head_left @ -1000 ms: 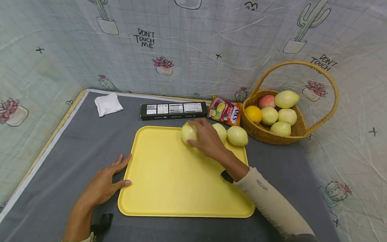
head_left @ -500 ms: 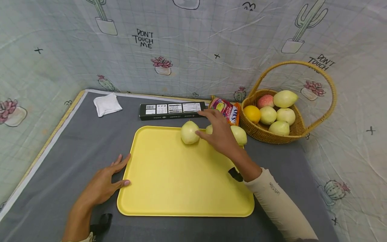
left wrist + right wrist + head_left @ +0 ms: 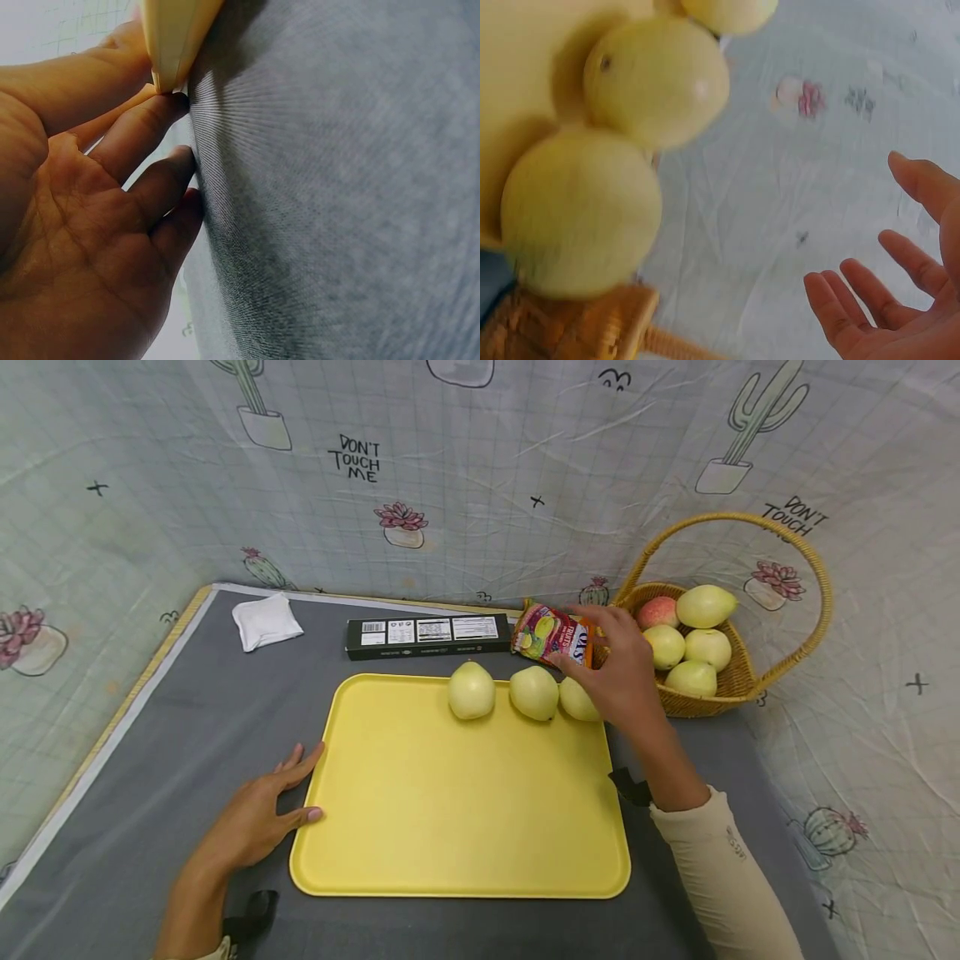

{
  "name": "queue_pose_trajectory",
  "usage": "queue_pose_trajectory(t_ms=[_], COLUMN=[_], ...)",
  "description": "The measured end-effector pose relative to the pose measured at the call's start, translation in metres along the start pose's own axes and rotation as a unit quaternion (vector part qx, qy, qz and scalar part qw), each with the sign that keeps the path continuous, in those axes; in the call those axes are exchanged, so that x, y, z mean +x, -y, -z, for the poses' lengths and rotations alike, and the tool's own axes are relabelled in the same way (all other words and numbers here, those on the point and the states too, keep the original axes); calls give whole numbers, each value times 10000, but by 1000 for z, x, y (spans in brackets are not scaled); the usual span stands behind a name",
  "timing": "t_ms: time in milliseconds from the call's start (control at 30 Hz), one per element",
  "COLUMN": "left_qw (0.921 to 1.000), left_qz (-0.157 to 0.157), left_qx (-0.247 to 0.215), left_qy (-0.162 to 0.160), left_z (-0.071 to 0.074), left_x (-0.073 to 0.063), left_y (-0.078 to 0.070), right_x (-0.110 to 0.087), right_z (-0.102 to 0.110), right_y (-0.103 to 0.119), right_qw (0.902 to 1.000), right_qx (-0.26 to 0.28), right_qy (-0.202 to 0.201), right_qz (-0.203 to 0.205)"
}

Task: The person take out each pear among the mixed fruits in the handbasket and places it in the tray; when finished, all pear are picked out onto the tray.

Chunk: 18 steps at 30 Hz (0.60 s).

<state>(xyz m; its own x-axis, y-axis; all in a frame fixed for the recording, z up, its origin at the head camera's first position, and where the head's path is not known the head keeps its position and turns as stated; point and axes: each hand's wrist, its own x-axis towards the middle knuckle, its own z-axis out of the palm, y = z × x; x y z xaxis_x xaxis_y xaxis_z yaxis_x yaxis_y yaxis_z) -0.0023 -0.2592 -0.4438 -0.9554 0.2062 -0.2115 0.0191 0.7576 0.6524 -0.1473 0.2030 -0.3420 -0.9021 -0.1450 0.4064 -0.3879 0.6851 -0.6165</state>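
Three pale yellow-green pears stand in a row along the far edge of the yellow tray (image 3: 450, 810): the left pear (image 3: 472, 691), the middle pear (image 3: 534, 693) and the right pear (image 3: 579, 702). My right hand (image 3: 628, 672) hangs over the gap between the tray's far right corner and the wicker basket (image 3: 745, 670), fingers spread and nothing held. It partly covers the right pear and the basket's left side in the head view. At the tray's left edge, my left hand (image 3: 251, 818) touches the rim with thumb and fingers, its fingers fairly straight in the left wrist view.
The basket holds several pears and a peach (image 3: 657, 612) under a tall arched handle (image 3: 822, 568). Behind the tray lie a colourful snack packet (image 3: 538, 633) and a long black box (image 3: 427, 637). A small white packet (image 3: 267, 621) sits at the back left, near a printed cloth backdrop.
My right hand has let go of the left pear, leaving it on the tray, and has moved right past the other pears toward the basket. The left hand stays at the tray's edge.
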Motion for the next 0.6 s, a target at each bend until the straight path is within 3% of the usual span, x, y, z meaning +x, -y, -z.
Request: queue_pose_trajectory(t_ms=[267, 600], left_qw=[10000, 10000], left_qz=[9, -30], left_qx=[-41, 20], left_qy=[27, 7], left_z=[0, -1], left_x=[0, -1], left_y=[-1, 1], right_x=[-7, -20], right_z=[34, 61], right_y=[-30, -83], right_qw=[9975, 9875], right_qx=[-113, -542], right_qy=[-575, -984], right_qz=[-385, -1109])
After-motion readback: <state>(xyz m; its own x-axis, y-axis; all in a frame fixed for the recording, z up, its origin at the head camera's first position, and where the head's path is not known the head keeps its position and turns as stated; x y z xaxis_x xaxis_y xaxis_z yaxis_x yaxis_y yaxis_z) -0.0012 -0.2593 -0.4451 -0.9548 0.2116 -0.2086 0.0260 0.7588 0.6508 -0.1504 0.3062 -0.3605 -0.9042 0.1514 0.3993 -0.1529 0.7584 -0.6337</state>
